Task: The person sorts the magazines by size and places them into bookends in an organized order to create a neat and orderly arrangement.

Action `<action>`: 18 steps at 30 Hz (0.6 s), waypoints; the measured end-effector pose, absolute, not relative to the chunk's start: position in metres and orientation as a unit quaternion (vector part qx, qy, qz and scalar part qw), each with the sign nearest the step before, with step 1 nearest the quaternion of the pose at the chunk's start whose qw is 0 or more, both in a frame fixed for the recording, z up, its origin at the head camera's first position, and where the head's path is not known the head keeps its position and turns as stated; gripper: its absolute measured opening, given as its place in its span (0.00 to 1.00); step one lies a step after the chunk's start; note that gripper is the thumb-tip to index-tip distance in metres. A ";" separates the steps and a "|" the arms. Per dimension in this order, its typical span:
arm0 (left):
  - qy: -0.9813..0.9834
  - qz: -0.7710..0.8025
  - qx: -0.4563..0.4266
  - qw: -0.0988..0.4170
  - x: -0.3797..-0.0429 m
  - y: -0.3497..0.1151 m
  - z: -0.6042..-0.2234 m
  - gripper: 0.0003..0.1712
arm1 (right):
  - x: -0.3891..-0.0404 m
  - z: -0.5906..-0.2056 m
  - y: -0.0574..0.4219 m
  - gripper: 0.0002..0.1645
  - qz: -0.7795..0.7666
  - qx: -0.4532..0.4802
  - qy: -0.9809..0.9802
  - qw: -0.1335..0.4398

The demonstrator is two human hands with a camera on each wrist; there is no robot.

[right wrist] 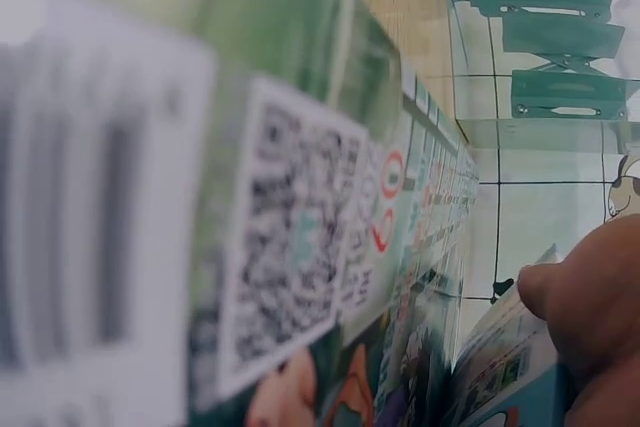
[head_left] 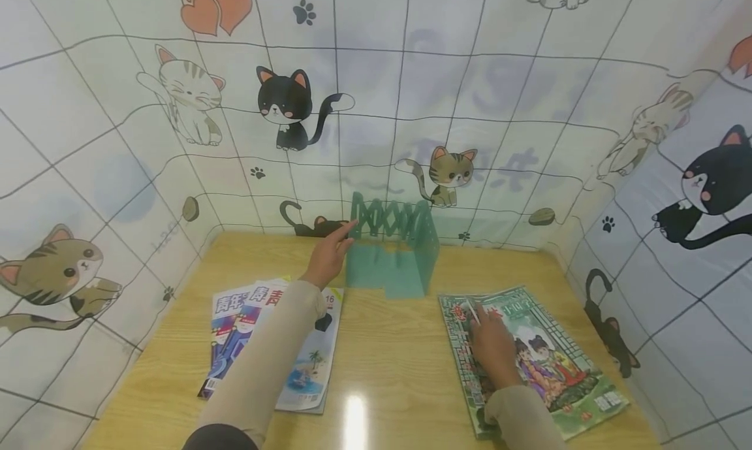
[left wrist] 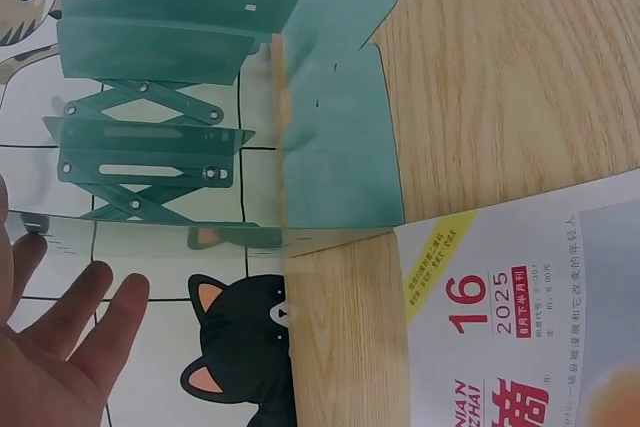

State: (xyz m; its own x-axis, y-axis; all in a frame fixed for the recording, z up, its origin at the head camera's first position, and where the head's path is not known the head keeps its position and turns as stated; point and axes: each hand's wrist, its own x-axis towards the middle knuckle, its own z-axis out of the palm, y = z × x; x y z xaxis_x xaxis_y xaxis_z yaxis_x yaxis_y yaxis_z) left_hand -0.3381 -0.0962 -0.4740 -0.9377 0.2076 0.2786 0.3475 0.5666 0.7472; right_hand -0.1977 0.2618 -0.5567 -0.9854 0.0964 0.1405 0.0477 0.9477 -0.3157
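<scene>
Holding the left hand (head_left: 329,257) at the left end of the green expandable book rack (head_left: 402,273), with fingers straight and spread, tips right by the end plate. Resting the right hand (head_left: 493,349) on the green-covered magazine (head_left: 552,365), near its back-left corner; not being able to tell whether pinching its edge or only pressing on the cover. Finding the rack just right of the left fingertips, ahead and left of the right hand, so having the left hand clearly nearer. Seeing its long axis running left to right, near the middle of the back edge of the surface (head_left: 382,352). Seeing the green-covered magazine lying toward the right edge, slanting from back left to front right. Finding the fanned magazines (head_left: 320,345) toward the left edge, partly under the left forearm (head_left: 264,352). Meeting a cat-printed, grid-lined backdrop (head_left: 370,110) behind the back edge and along both sides.
</scene>
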 end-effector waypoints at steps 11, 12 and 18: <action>-0.892 -0.420 -0.142 0.087 -0.338 -0.095 -0.477 0.26 | -0.183 -0.543 0.256 0.28 0.246 -0.017 -0.963 0.111; -0.892 -0.419 -0.141 0.091 -0.338 -0.094 -0.478 0.26 | -0.182 -0.542 0.255 0.28 0.249 -0.020 -0.962 0.107; -0.894 -0.415 -0.134 0.103 -0.339 -0.093 -0.482 0.27 | -0.178 -0.536 0.250 0.28 0.274 -0.017 -0.955 0.115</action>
